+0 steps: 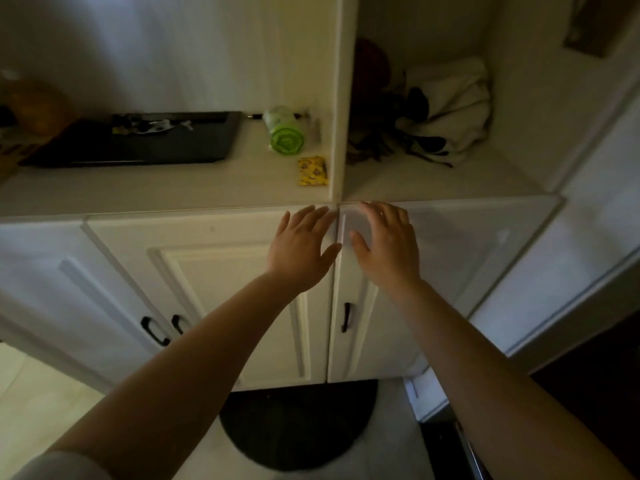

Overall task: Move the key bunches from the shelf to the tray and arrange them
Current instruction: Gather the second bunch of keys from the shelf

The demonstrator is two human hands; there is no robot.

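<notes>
A dark rectangular tray (104, 152) lies on the left shelf surface, with a cluster of key bunches (152, 126) along its far edge, blurred. My left hand (301, 244) and my right hand (386, 244) are side by side in front of the cabinet's upper edge, below the divider between the two shelf bays. Both have fingers spread and hold nothing. Neither hand touches the tray. Whether more keys lie in the right bay is hidden among dark items there.
A green roll (284, 133) and a yellow packet (312, 171) sit right of the tray. The right bay holds a white cloth bag (450, 112) and dark objects. White cabinet doors with black handles (345, 317) are below; a dark mat (298, 424) is on the floor.
</notes>
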